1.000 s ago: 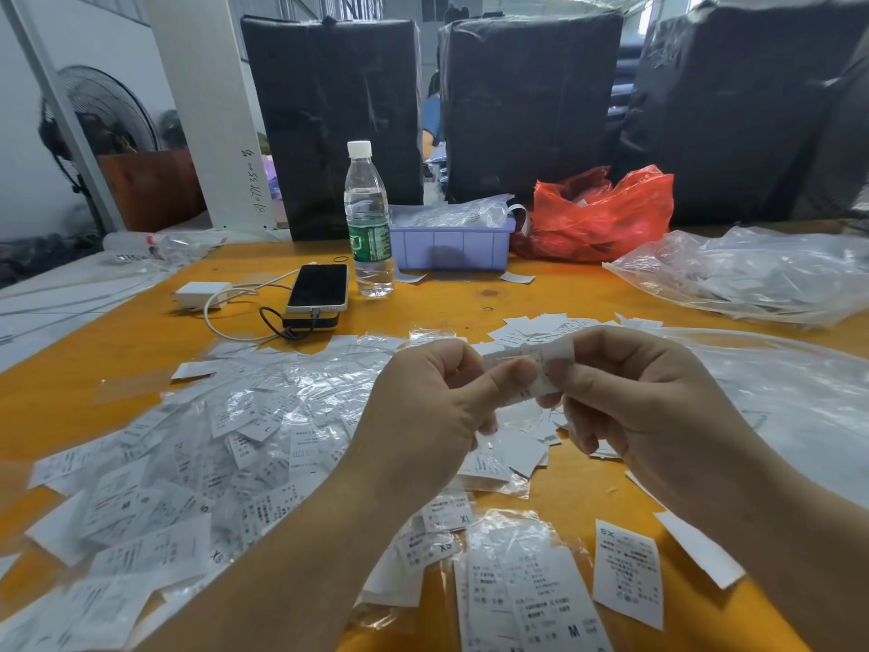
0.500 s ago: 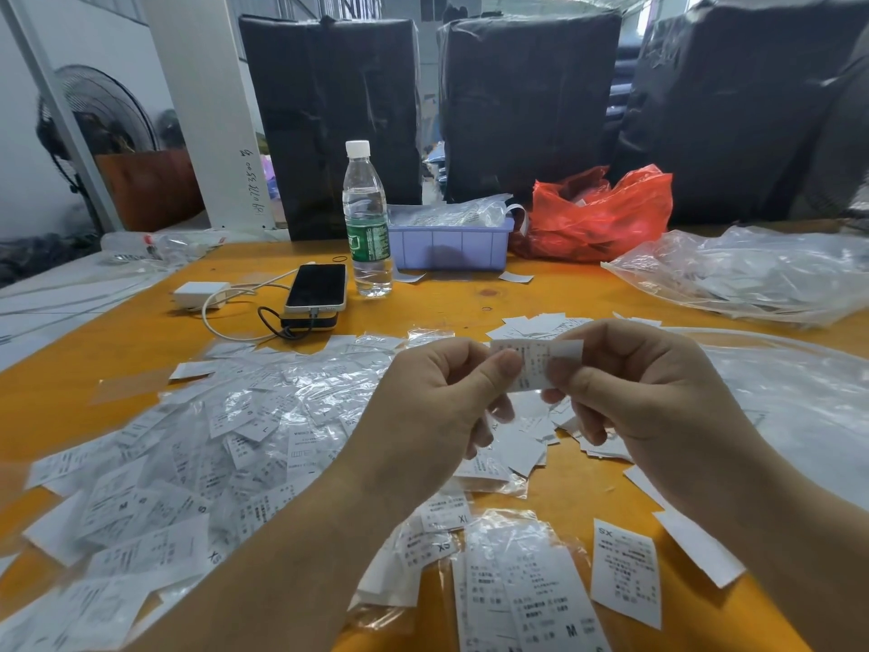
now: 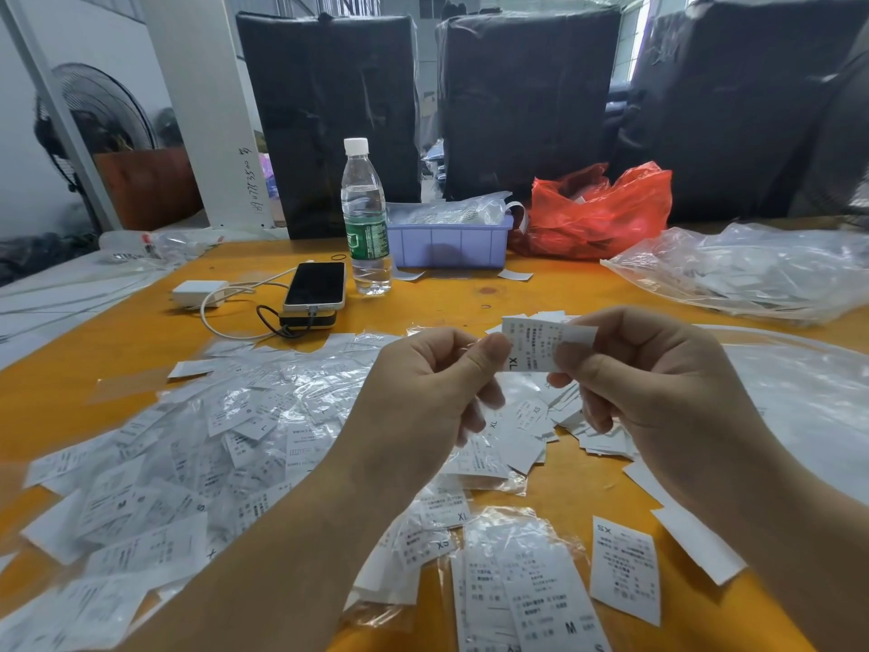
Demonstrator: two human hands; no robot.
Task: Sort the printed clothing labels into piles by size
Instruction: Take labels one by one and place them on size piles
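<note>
Both hands hold one white printed label (image 3: 536, 345) marked XL above the middle of the orange table (image 3: 541, 294). My left hand (image 3: 423, 397) pinches its left edge with the thumb. My right hand (image 3: 649, 383) pinches its right side. A big heap of unsorted labels in clear film (image 3: 188, 444) covers the table's left half. Below the hands lies a small pile with XL and XS labels (image 3: 512, 435). Nearest me are a pile topped by an M label (image 3: 541, 600) and a single XS label (image 3: 623, 567).
At the back stand a water bottle (image 3: 364, 218), a phone (image 3: 316, 284) on a power bank with a white charger (image 3: 197, 293), a lilac bin (image 3: 449, 244) and a red bag (image 3: 597, 214). Clear plastic bags (image 3: 752, 270) lie at the right. Black wrapped bales (image 3: 526, 101) line the far edge.
The label was bunched between my fingers a second ago. Both hands have raised it slightly and spread it flat, so the XL print now shows.
</note>
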